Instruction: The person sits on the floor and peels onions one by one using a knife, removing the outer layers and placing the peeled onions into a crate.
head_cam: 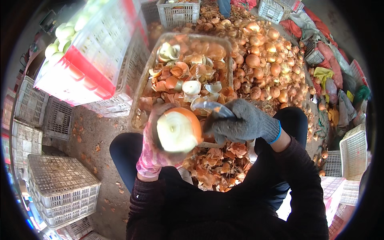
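My left hand (pixel 154 150), in a pink patterned glove, holds a large onion (pixel 179 129) with a pale cut face turned up and orange skin along its right side. In my right hand (pixel 243 121), gloved in grey knit with a blue cuff edge, is a knife (pixel 213 107); its blade points left, just above and right of the onion. Beneath both hands stands a worn plastic tub (pixel 140 87) of onion skins and cut pieces. One cut onion end (pixel 191 87) lies on the skins. My fingers hide much of the knife's handle.
A white and red crate (pixel 90 60) of peeled onions stands on another crate at left. A large heap of unpeeled onions (pixel 267 69) lies at right, beyond the tub. Loose skins (pixel 222 165) cover the floor between my legs. Stacked crates (pixel 64 189) stand at lower left; sacks (pixel 330 63) lie at far right.
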Tool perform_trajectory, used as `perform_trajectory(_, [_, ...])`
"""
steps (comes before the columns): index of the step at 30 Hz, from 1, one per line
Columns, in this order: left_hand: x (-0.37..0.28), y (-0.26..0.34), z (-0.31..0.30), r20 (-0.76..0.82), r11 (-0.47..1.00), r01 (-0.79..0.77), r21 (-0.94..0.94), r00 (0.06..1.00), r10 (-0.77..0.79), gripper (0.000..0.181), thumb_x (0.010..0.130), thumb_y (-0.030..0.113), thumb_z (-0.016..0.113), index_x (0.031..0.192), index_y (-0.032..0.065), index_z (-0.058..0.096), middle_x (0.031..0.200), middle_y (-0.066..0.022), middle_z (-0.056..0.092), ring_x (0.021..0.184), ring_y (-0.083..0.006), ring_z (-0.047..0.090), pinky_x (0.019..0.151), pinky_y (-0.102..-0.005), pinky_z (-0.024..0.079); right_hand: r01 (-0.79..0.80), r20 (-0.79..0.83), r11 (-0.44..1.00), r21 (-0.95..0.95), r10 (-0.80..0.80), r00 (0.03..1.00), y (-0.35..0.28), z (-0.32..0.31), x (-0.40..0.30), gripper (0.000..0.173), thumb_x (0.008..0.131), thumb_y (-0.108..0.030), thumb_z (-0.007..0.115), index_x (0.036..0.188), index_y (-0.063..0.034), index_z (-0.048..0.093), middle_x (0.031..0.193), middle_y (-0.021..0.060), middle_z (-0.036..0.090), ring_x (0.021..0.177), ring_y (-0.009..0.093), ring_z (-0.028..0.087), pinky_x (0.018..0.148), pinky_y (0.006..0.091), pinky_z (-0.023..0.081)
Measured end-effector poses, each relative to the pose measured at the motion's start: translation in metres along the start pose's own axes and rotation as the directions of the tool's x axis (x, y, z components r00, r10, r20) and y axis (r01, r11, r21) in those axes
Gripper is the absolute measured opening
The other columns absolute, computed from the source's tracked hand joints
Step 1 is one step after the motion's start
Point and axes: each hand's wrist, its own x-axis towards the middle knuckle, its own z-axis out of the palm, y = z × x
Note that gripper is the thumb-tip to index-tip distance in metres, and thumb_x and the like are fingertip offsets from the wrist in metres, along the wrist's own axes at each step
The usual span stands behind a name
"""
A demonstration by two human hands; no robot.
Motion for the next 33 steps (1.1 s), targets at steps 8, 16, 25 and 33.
perform_trajectory(8, [-0.003,0.003,-0.006,0.199,0.999,-0.014,0.037,0.980,0.006,0.102,0.046,0.030,0.088,0.134,-0.0025,0.047,0.119,-0.0136,0.065,0.106,-0.0216,0.065,0.097,-0.0356,0.050,0.092,0.246,0.971,-0.222,-0.036,0.969,0.038,0.012,-0.008,0.025,0.090,-0.024,0.074,0.105,-0.0032,0.073,0.078,0.0100,0.073,0.070,0.020,0.071,0.066,0.0319,0.056])
perform_trajectory(16, [-0.027,-0.010,0.010,0.101,0.535,0.281,-0.797,0.935,-0.340,0.120,0.052,0.049,0.086,0.147,-0.0031,0.034,0.139,-0.0235,0.051,0.127,-0.0362,0.055,0.108,-0.0493,0.046,-0.113,0.273,0.994,-0.006,0.110,0.956,0.009,0.018,-0.004,0.025,0.092,-0.027,0.074,0.100,-0.0032,0.074,0.072,0.0063,0.072,0.063,0.013,0.070,0.061,0.0285,0.055])
perform_trajectory(25, [-0.025,-0.041,-0.026,-0.122,0.683,-0.037,-0.729,0.990,-0.077,0.120,0.058,0.073,0.078,0.141,-0.0055,0.041,0.130,-0.0235,0.055,0.114,-0.0344,0.061,0.095,-0.0441,0.054,-0.250,0.658,0.875,-0.414,0.477,0.583,0.022,0.032,-0.013,0.027,0.089,-0.027,0.073,0.087,-0.0005,0.073,0.072,0.0041,0.071,0.063,0.012,0.066,0.059,0.0292,0.054])
perform_trajectory(33, [0.003,0.008,0.005,-0.077,0.816,-0.199,0.543,0.956,0.284,0.087,0.061,0.024,0.084,0.134,-0.0007,0.043,0.111,-0.0212,0.064,0.092,-0.0288,0.070,0.076,-0.0369,0.059,0.088,-0.155,0.946,-0.311,-0.142,0.978,0.010,0.028,-0.010,0.038,0.082,-0.025,0.079,0.112,-0.0037,0.068,0.079,0.0090,0.069,0.063,0.021,0.065,0.060,0.0334,0.053])
